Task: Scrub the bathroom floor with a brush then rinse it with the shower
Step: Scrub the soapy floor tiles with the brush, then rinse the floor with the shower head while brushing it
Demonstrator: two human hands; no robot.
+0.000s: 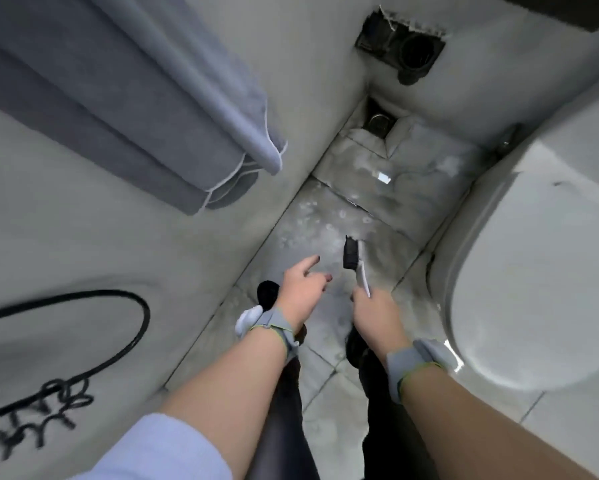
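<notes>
My right hand (374,315) grips the white handle of a scrub brush (354,261), whose black bristle head points away from me over the wet grey tiled floor (377,199). White foam and bubbles cover the tiles just beyond the brush head. My left hand (303,289) hovers beside the brush with its fingers spread and relaxed, holding nothing. Both wrists wear grey straps. The shower is not in view.
A white toilet (540,271) fills the right side. Grey towels (135,98) hang on the left wall. A floor drain (377,123) sits in the far corner under a dark wall opening (400,46). My dark-clad legs and feet stand on the tiles below my hands.
</notes>
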